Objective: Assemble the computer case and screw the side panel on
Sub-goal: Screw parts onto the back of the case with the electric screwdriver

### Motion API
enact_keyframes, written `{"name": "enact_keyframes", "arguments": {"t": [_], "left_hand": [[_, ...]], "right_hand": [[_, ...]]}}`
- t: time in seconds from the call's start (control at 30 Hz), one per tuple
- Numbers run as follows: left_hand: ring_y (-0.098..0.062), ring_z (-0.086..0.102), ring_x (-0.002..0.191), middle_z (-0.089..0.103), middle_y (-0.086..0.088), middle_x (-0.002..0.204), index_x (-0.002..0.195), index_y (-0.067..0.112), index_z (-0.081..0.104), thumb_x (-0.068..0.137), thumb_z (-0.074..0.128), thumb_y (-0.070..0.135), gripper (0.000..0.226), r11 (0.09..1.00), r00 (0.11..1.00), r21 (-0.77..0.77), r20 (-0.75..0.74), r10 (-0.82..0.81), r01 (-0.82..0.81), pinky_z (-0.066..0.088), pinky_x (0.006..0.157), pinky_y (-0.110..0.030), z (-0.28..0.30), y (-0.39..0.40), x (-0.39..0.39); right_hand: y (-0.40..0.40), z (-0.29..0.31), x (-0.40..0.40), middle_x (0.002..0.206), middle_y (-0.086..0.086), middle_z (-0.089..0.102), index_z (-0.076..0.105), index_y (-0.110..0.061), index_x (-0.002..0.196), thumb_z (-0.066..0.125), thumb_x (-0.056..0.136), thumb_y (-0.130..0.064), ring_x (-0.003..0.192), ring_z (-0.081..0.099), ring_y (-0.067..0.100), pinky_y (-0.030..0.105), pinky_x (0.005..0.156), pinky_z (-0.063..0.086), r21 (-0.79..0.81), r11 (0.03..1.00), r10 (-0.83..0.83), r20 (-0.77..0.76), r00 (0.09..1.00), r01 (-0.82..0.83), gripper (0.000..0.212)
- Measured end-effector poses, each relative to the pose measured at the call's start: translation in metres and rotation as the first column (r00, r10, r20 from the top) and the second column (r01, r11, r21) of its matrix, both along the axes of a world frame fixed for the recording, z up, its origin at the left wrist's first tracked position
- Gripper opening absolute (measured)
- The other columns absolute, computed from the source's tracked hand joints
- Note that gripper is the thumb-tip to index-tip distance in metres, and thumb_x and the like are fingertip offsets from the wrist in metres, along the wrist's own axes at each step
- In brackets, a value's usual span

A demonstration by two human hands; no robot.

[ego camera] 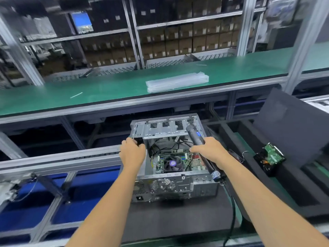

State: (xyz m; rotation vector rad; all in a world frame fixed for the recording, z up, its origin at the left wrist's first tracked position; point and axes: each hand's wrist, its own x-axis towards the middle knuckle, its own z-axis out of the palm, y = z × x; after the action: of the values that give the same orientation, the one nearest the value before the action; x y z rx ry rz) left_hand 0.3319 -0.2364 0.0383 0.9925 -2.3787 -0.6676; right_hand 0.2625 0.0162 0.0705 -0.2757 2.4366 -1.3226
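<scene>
On the dark mat below you, the open computer case [175,157] lay on its side, motherboard [173,162] and fan facing up, side panel off. Your left hand [132,151] curled over the case's left edge. Your right hand [209,148] gripped an electric screwdriver [195,136] over the case's right edge, its cable [231,211] trailing back toward you.

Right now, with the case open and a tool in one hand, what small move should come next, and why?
Probably fetch the side panel leaning at right: the case lies open, its fan showing, and the right hand already grips the screwdriver, while the left hand steadies the case's edge.
</scene>
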Motion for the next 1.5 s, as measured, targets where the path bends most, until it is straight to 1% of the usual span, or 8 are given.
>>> {"name": "enact_keyframes", "arguments": {"t": [0.1, 0.2, 0.37, 0.47, 0.6, 0.87, 0.97, 1.5], "left_hand": [[-0.029, 0.045, 0.099, 0.045, -0.007, 0.106, 0.103, 0.013, 0.045, 0.080, 0.058, 0.037, 0.036, 0.996, 0.984, -0.087, 0.173, 0.038, -0.023, 0.035, 0.086, -0.043, -0.007, -0.003, -0.025], [-0.035, 0.048, 0.110, 0.048, -0.014, 0.122, 0.121, 0.008, 0.042, 0.081, 0.057, 0.042, 0.055, 0.993, 0.954, -0.074, 0.281, 0.108, -0.090, 0.035, 0.093, -0.047, -0.020, -0.014, -0.035], [-0.035, 0.048, 0.112, 0.046, -0.014, 0.129, 0.129, 0.008, 0.041, 0.085, 0.051, 0.035, 0.053, 0.989, 0.959, 0.024, 0.248, 0.136, -0.146, 0.038, 0.096, -0.049, -0.032, -0.021, -0.040], [-0.036, 0.051, 0.106, 0.049, -0.014, 0.123, 0.122, 0.008, 0.044, 0.092, 0.046, 0.036, 0.042, 0.985, 0.971, 0.083, 0.197, 0.134, -0.153, 0.042, 0.091, -0.049, -0.032, -0.031, -0.048], [-0.035, 0.054, 0.099, 0.055, -0.014, 0.117, 0.118, 0.006, 0.046, 0.096, 0.037, 0.045, 0.045, 0.980, 0.965, 0.090, 0.209, 0.156, -0.177, 0.039, 0.080, -0.042, -0.034, -0.042, -0.060], [-0.036, 0.058, 0.094, 0.059, -0.018, 0.106, 0.107, 0.000, 0.052, 0.101, 0.033, 0.026, 0.033, 0.986, 0.939, -0.048, 0.299, 0.167, -0.160, 0.042, 0.072, -0.040, -0.040, -0.051, -0.059], [-0.032, 0.058, 0.087, 0.061, -0.017, 0.103, 0.108, 0.000, 0.053, 0.102, 0.033, 0.027, 0.035, 0.984, 0.931, -0.062, 0.319, 0.177, -0.166, 0.040, 0.067, -0.037, -0.038, -0.050, -0.058], [-0.031, 0.061, 0.086, 0.063, -0.014, 0.100, 0.108, 0.002, 0.053, 0.101, 0.034, 0.025, 0.031, 0.981, 0.924, -0.097, 0.330, 0.190, -0.167, 0.044, 0.065, -0.036, -0.039, -0.033, -0.040]], "right_hand": [[0.004, -0.007, -0.034, 0.107, 0.018, 0.064, 0.057, -0.002, 0.111, 0.074, 0.081, -0.030, 0.084, 0.063, 0.018, 0.030, 0.059, 0.041, 0.207, 0.977, -0.025, -0.105, 0.994, 0.047, 0.045], [0.004, -0.017, -0.064, 0.078, 0.006, 0.056, 0.048, -0.010, 0.080, 0.071, 0.082, -0.027, 0.060, 0.051, 0.014, 0.028, 0.048, 0.035, 0.317, 0.946, -0.014, -0.157, 0.988, 0.064, 0.028], [-0.008, -0.022, -0.093, 0.064, 0.003, 0.052, 0.045, -0.011, 0.067, 0.068, 0.085, -0.022, 0.052, 0.048, 0.016, 0.025, 0.042, 0.030, 0.430, 0.899, 0.026, -0.239, 0.971, 0.082, 0.031], [-0.015, -0.020, -0.104, 0.070, 0.004, 0.052, 0.049, -0.007, 0.075, 0.066, 0.084, -0.019, 0.059, 0.052, 0.020, 0.027, 0.048, 0.036, 0.497, 0.866, 0.080, -0.247, 0.966, 0.055, 0.023], [-0.021, -0.018, -0.111, 0.086, 0.006, 0.050, 0.046, -0.009, 0.094, 0.063, 0.086, -0.019, 0.078, 0.052, 0.029, 0.034, 0.065, 0.043, 0.600, 0.800, 0.166, -0.264, 0.950, 0.027, 0.021], [-0.029, -0.017, -0.113, 0.079, 0.003, 0.048, 0.047, -0.012, 0.095, 0.066, 0.082, -0.020, 0.077, 0.055, 0.027, 0.034, 0.066, 0.044, 0.703, 0.711, 0.277, -0.252, 0.927, -0.022, 0.024], [-0.031, -0.017, -0.113, 0.076, 0.002, 0.044, 0.046, -0.012, 0.097, 0.066, 0.082, -0.020, 0.077, 0.055, 0.026, 0.033, 0.066, 0.044, 0.724, 0.689, 0.299, -0.249, 0.921, -0.028, 0.026], [-0.018, -0.017, -0.095, 0.079, 0.002, 0.046, 0.043, -0.013, 0.100, 0.064, 0.083, -0.018, 0.078, 0.056, 0.025, 0.035, 0.067, 0.046, 0.749, 0.660, 0.309, -0.207, 0.928, -0.053, 0.027]]}}
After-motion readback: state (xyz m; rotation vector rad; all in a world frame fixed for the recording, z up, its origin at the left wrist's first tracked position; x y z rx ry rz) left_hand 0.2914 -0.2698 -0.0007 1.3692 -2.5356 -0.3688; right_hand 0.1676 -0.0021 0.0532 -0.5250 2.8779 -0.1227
